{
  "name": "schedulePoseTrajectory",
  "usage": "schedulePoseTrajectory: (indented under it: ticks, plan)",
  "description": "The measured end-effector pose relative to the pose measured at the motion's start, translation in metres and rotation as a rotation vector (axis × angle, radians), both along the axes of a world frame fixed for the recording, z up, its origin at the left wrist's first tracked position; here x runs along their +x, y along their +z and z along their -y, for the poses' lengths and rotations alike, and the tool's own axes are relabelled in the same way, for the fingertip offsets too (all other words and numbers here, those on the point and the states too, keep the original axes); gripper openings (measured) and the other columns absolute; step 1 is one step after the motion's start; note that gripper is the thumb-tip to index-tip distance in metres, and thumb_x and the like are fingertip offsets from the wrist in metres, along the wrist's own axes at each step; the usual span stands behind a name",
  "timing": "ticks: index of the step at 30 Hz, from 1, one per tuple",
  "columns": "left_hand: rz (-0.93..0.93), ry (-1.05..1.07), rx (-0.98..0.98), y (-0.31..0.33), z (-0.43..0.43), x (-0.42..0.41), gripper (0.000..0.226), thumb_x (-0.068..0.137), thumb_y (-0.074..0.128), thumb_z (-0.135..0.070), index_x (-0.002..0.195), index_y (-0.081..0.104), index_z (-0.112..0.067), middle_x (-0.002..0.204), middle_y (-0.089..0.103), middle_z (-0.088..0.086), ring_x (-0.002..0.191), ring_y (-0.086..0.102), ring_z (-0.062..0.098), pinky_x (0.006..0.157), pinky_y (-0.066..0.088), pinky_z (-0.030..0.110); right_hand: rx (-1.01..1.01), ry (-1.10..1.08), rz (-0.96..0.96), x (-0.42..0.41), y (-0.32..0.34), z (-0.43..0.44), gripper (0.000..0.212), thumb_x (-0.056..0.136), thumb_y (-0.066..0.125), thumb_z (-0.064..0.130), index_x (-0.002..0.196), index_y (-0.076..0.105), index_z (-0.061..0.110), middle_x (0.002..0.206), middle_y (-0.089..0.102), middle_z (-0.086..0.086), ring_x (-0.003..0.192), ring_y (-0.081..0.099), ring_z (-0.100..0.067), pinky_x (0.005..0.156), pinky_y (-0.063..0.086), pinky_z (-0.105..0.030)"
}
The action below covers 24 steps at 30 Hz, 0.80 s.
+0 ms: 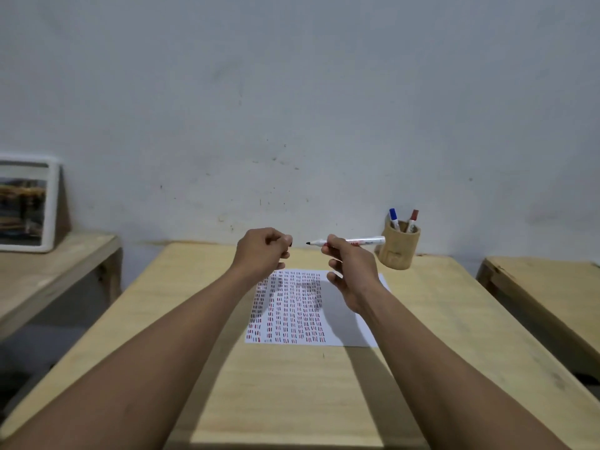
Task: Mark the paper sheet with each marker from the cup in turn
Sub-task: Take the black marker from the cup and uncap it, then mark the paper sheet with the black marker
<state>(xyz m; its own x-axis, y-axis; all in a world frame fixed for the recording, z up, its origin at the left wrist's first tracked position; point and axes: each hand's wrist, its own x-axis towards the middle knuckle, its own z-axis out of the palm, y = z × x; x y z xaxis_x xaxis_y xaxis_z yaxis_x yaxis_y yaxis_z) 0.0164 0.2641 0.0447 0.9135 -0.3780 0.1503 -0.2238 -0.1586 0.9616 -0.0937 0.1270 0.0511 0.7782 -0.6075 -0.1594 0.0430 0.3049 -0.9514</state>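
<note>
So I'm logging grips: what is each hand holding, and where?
Right hand pinches the uncapped marker near its tip end. Left hand is closed, probably on the cap, which is mostly hidden.

Both forearms outstretched, raised; left grip curled closed; right grip pinching, lower fingers loose.

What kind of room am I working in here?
Probably a plain workroom or classroom: bare wooden tables against an unpainted, scuffed wall, a wooden cup of markers, and a marked paper sheet.

Dim, even light; soft arm shadows on table; wide-angle bending at edges; slight softness.
</note>
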Motion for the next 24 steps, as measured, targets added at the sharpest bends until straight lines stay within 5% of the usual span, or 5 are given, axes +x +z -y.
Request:
schedulePoseTrajectory:
  ticks: [7,12,17,20,24]
  plan:
    - [0.192,0.256,0.300,-0.031,-0.030,0.022,0.009,0.084,0.076,-0.008,0.092,0.073,-0.005,0.076,0.067,0.005,0.065,0.061,0.016,0.054,0.043,0.014,-0.075,0.023,-0.063,0.000,-0.022,0.009,0.012,0.093,0.068,0.025,0.095,0.071,0.014,0.081,0.069,0.004,0.060,0.048,-0.009,0.053,0.044,-0.023]
    - [0.170,0.257,0.425,-0.058,-0.036,0.033,0.021,0.092,0.059,-0.001,0.108,0.074,-0.002,0.098,0.069,0.010,0.079,0.066,0.024,0.072,0.056,0.023,-0.095,0.018,-0.079,0.004,-0.034,0.014,0.014,0.094,0.067,0.025,0.096,0.073,0.013,0.078,0.068,0.004,0.064,0.050,-0.011,0.054,0.044,-0.024]
    - [0.178,0.236,0.513,-0.071,-0.033,0.032,0.036,0.095,0.057,-0.004,0.112,0.054,-0.036,0.082,0.056,0.000,0.070,0.049,0.024,0.064,0.037,0.028,-0.109,0.004,-0.099,0.008,-0.043,0.021,0.017,0.094,0.067,0.026,0.100,0.073,0.011,0.080,0.069,0.004,0.069,0.053,-0.013,0.057,0.046,-0.027]
    - [0.247,0.257,0.628,-0.074,-0.033,0.031,0.044,0.098,0.058,-0.013,0.141,0.053,-0.008,0.119,0.070,0.013,0.106,0.064,0.036,0.081,0.047,0.034,-0.138,-0.003,-0.101,0.008,-0.044,0.023,0.021,0.094,0.068,0.026,0.101,0.074,0.008,0.082,0.071,0.001,0.071,0.056,-0.014,0.057,0.048,-0.027]
    - [0.257,0.264,0.629,-0.076,-0.040,0.017,0.049,0.103,0.044,-0.021,0.151,0.038,-0.017,0.130,0.065,0.012,0.119,0.060,0.035,0.090,0.048,0.042,-0.284,-0.011,-0.062,0.007,-0.049,0.029,0.020,0.093,0.070,0.022,0.094,0.074,0.003,0.080,0.072,-0.005,0.067,0.062,-0.016,0.055,0.053,-0.028]
